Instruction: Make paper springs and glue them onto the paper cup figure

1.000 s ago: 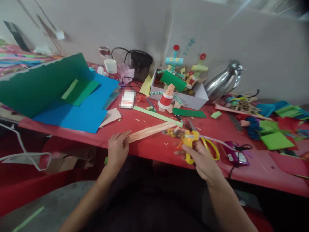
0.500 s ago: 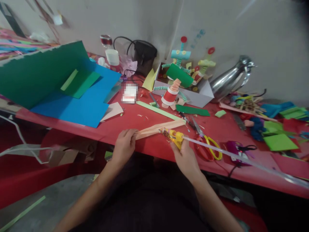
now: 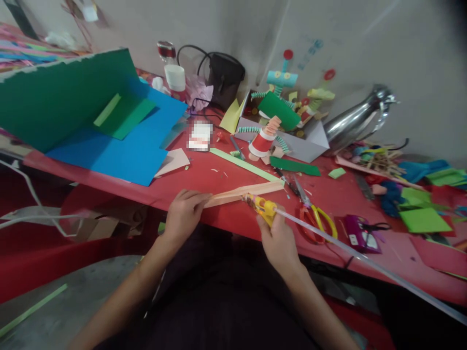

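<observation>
My left hand (image 3: 185, 214) pinches the near end of a peach paper strip (image 3: 251, 187), which looks folded lengthwise and stretches rightward over the red table. My right hand (image 3: 279, 238) grips a yellow hot glue gun (image 3: 269, 209), its nozzle at the lower edge of the strip. A long clear glue stick (image 3: 335, 236) runs out of the gun's back toward the lower right. Beyond the peach strip lies a pale green paper strip (image 3: 244, 164). Scissors (image 3: 316, 218) with red and yellow handles rest right of the glue gun.
Blue card (image 3: 120, 163) and a green board (image 3: 65, 97) stand at left. Behind are a paper-cup figure (image 3: 263, 143), a grey box (image 3: 310, 141) with paper figures, and a steel jug (image 3: 359, 116). A purple device (image 3: 359, 233) sits near the table's right front edge.
The view has shifted slightly, so the table's things sit a little differently in frame. Both hands keep their hold, and the glue gun's nozzle stays at about the same spot along the strip.
</observation>
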`<state>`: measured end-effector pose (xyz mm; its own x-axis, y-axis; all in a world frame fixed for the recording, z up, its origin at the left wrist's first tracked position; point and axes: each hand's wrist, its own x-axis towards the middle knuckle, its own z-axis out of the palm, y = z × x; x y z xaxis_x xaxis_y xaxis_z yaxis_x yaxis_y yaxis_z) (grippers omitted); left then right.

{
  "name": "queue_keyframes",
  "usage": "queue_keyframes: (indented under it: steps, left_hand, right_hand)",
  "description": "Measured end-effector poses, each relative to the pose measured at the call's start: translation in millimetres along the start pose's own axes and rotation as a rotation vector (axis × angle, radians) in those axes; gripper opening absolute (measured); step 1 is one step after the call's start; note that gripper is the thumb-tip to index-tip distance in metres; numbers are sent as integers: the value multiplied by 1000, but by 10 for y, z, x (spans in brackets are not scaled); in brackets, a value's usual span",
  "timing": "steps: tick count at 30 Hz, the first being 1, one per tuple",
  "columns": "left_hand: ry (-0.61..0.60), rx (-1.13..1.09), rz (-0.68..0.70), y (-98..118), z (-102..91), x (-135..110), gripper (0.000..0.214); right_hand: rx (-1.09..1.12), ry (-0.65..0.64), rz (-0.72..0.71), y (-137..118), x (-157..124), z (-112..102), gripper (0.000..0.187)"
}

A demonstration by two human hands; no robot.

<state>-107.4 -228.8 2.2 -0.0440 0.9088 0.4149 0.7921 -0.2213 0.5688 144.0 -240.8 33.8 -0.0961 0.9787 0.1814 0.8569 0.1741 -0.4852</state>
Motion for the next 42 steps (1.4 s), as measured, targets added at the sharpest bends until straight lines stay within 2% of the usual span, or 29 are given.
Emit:
queue_keyframes:
  steps: [4,8,11,16,21,24,28,30,35,37,39,42]
  left_hand:
    - [-36,-96,-40,-57,-135,6,24]
    - [-90,-153,-70,-149,-237,6,24]
    - [-114,-140,-42,-189,-260,20,25]
    - [-44,-103,-18,-201,-268,58,28]
    - [-82,-130,1,-207,-290,75,27]
    - [-92,-143,0,-196,-304,81,28]
    - [-109,-146,-4,-177,-314,85,29]
    - [-111,-148,5,-176,-312,84,29]
    - [-113,-144,15,-193,-313,77,28]
    - [-124,-141,9,-196,-319,80,29]
    - [-135,-141,1,-193,-324,87,30]
    - [-154,-146,-10,-190,-329,94,30]
  right_hand:
    - [-80,-6,1,8,26,4,37]
    - [-60,-52,-19,-111,-19,41,36]
    - [0,-109,-69,-272,-56,100,36]
    - [77,-169,-192,-551,-89,210,32]
    - [71,-243,-200,-696,-95,258,34]
    - [44,-262,-145,-609,-60,217,36]
    - [3,-210,-12,-406,-7,137,38]
    - [-4,-203,8,-396,-17,133,38]
    - [86,-244,-179,-617,-117,220,33]
    - [93,-235,-190,-622,-117,219,32]
    - [62,-220,-117,-511,-77,175,33]
    - [28,-185,57,-206,32,62,37]
